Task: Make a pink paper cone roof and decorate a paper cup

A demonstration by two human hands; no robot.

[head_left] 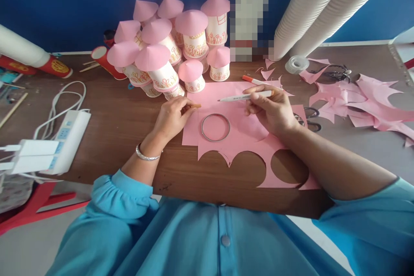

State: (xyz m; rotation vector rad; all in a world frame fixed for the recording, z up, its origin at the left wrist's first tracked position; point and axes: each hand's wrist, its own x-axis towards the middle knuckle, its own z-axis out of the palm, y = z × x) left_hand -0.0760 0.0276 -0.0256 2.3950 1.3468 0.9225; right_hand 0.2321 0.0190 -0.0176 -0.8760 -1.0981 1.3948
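Soft light leaves a pale sheen on the wooden table (354, 140) at right as wide-angle distortion stretches the turquoise right sleeve (377, 222) and pixelation blots one patch.

Single head-worn view, facing forward and down from above the wearer's chest. Close, wide framing: worktop (123, 125) across mid-frame, left hand (174, 114) and right hand (270, 108) either side of centre, shirt (194, 237) along bottom, blue wall (97, 4) up top.
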